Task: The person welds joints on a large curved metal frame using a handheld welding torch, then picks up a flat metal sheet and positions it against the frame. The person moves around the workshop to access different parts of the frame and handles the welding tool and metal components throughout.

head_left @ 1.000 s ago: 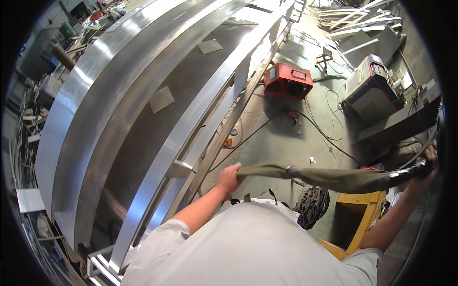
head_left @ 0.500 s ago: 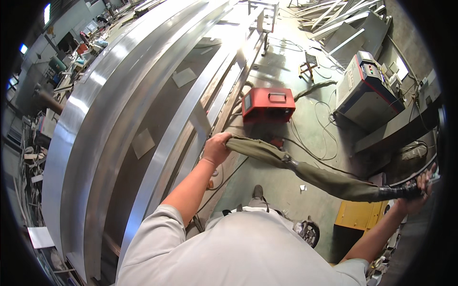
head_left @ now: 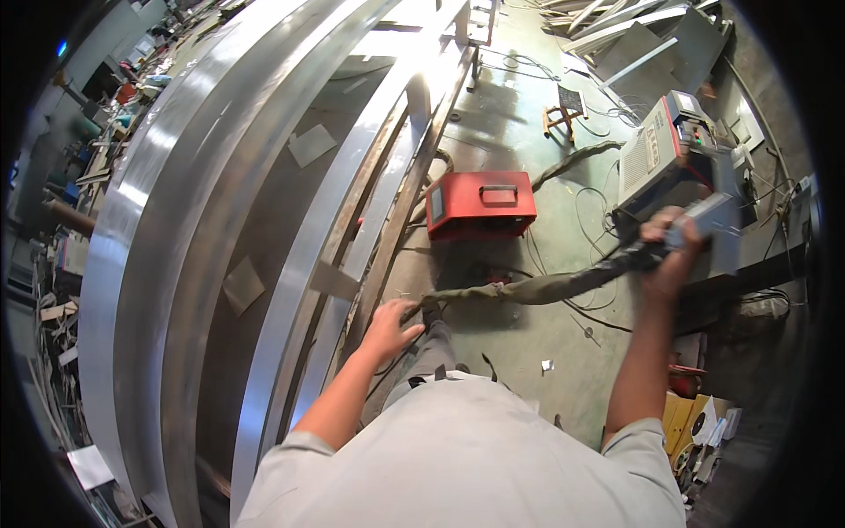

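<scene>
My right hand [head_left: 667,264], raised at the right, is closed round a grey welding gun [head_left: 711,216], somewhat blurred by motion. From its black-wrapped end [head_left: 629,260] a thick cable in an olive fabric sleeve [head_left: 541,289] runs left across my front. Close to the cable's left part is my left hand [head_left: 385,330], its thumb spread away from the fingers. The cable passes by those fingertips; whether they touch it I cannot tell. Below the cable, part of my leg [head_left: 433,348] shows.
Long curved metal panels [head_left: 145,290] and a frame of metal bars [head_left: 299,299] fill the left. A red machine [head_left: 484,207] stands on the floor ahead, a grey-white cabinet [head_left: 647,154] beyond it to the right. Loose cables, a small stool [head_left: 561,114] and stacked metal lengths [head_left: 629,31] lie farther off.
My right hand has swung forward and inward from the far right with the welding gun. My left hand has come lower and nearer, its grip on the sleeved cable loosened.
</scene>
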The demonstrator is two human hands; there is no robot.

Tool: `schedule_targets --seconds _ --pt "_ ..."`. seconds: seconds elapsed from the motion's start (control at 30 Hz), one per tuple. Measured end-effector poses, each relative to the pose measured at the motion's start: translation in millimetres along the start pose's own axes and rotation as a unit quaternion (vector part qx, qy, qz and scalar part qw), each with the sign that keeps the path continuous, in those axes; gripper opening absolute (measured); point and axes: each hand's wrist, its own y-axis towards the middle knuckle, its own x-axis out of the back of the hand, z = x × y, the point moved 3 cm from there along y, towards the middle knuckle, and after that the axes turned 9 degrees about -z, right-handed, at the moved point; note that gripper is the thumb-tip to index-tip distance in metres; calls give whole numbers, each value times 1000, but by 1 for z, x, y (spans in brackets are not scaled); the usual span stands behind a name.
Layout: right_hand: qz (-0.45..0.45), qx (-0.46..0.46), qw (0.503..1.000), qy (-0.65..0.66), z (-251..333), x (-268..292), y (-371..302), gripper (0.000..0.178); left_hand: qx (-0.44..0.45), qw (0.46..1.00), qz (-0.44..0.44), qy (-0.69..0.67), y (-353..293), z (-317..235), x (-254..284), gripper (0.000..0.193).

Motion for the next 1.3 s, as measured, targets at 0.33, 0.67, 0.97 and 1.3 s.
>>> schedule_targets --seconds 0.33,0.67,0.97,1.3 --pt "78 -86 827 -550 -280 101 47 19 60 988 -132 -46 129 16 120 32" --pt "245 -143 576 -767 -455 249 23 94 143 945 -206 212 217 72 157 74" --pt "253 -287 399 -834 -576 329 39 70 263 922 -222 178 199 115 130 95" --pt "301 -187 341 -871 -649 371 90 69 316 900 -197 226 189 120 135 98"
